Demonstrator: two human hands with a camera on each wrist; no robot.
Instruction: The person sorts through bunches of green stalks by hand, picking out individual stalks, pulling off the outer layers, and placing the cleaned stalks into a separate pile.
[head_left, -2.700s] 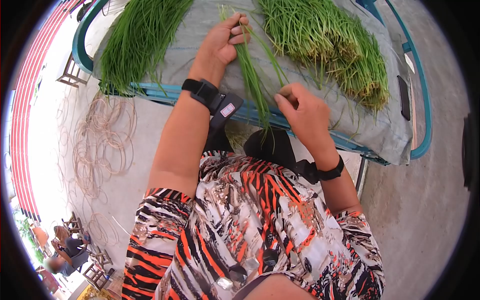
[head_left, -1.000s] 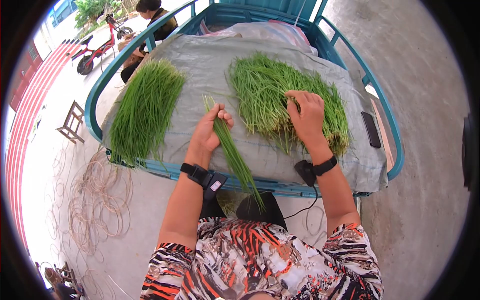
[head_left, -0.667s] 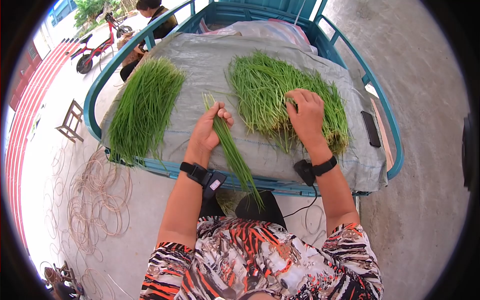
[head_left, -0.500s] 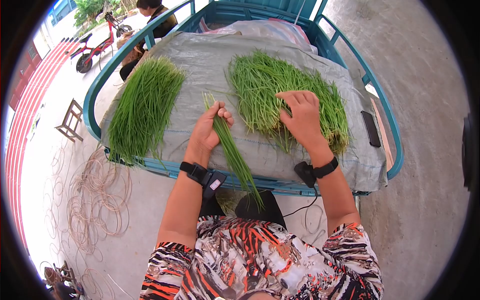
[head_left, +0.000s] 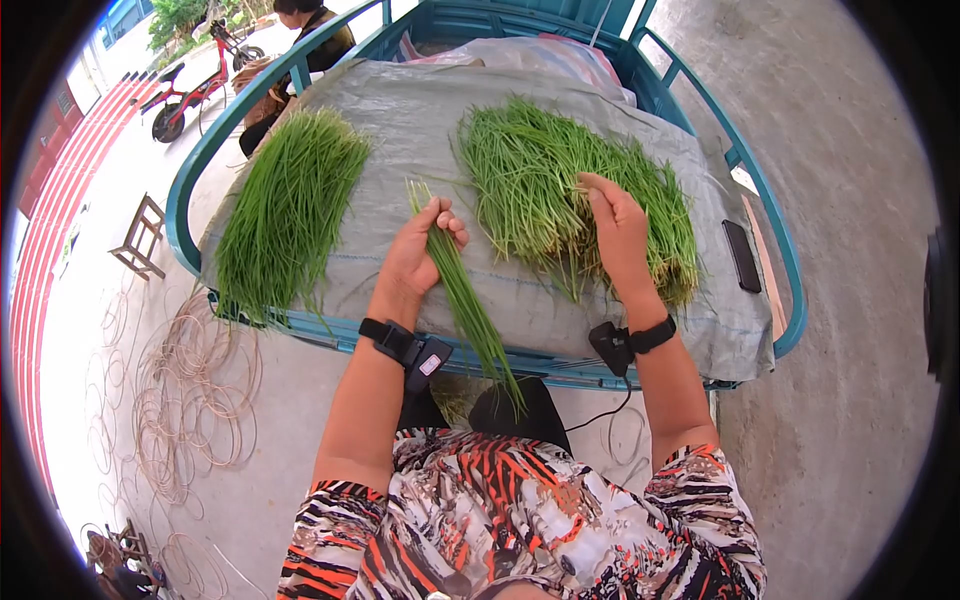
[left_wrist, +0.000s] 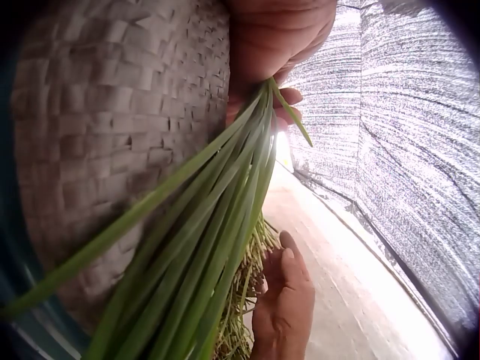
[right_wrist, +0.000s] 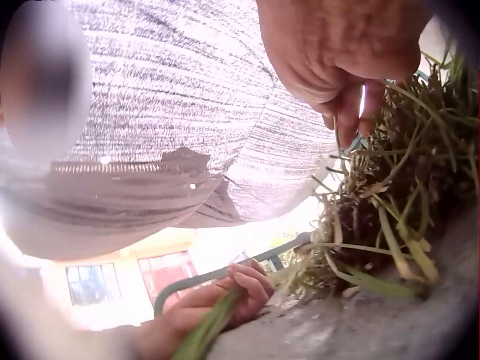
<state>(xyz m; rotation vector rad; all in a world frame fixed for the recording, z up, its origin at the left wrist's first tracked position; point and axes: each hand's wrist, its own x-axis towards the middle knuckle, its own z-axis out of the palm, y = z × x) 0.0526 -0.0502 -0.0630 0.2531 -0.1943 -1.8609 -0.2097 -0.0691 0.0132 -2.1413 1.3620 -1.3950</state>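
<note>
In the head view my left hand (head_left: 415,245) grips a thin bunch of garlic chives (head_left: 470,305), pale ends up past the fingers, green blades hanging toward my lap. The left wrist view shows the blades (left_wrist: 202,247) fanning out below the palm. My right hand (head_left: 622,235) is at the near edge of the big right-hand pile of chives (head_left: 540,165). Thumb and fingertips are bunched together; in the right wrist view a thin stem shows beneath the fingers of that hand (right_wrist: 345,60), beside the tangled stem ends (right_wrist: 367,217). A second, neater pile of chives (head_left: 290,205) lies at left.
A grey woven sheet (head_left: 400,120) covers the load bed of a blue-railed cart (head_left: 185,190). A phone (head_left: 741,257) lies at its right edge. Looped cords (head_left: 195,400) and a wooden stool (head_left: 142,238) are on the floor at left. A person (head_left: 325,40) sits behind the rail.
The right hand has gone from the held bunch to the right-hand pile, lately shifting slightly along its near edge as its fingers closed up. The left hand keeps its bunch; the head view has tilted up.
</note>
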